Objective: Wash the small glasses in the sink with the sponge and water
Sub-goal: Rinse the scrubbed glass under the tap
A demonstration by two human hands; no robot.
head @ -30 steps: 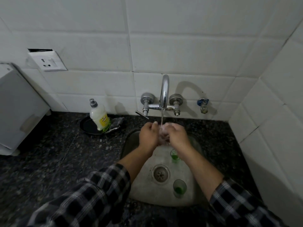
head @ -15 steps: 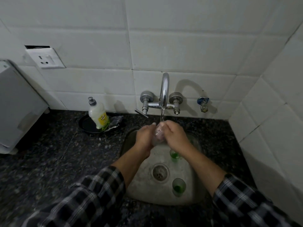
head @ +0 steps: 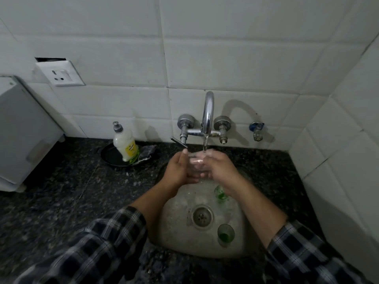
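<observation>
I see both hands, left (head: 180, 171) and right (head: 220, 168), gripping one clear glass (head: 195, 160) under the running tap (head: 207, 117); two green-tinted glasses (head: 225, 235) stand in the sink (head: 176, 232).

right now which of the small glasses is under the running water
The clear glass held between both hands at the tap; the two green-bottomed glasses stand on the sink floor, out of the stream.

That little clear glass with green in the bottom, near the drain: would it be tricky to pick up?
Probably slippery: the small clear glass with green residue stands in the wet steel sink. It looks light, so a nudge might tip it. Being glass, it would likely chip if dropped.
</observation>
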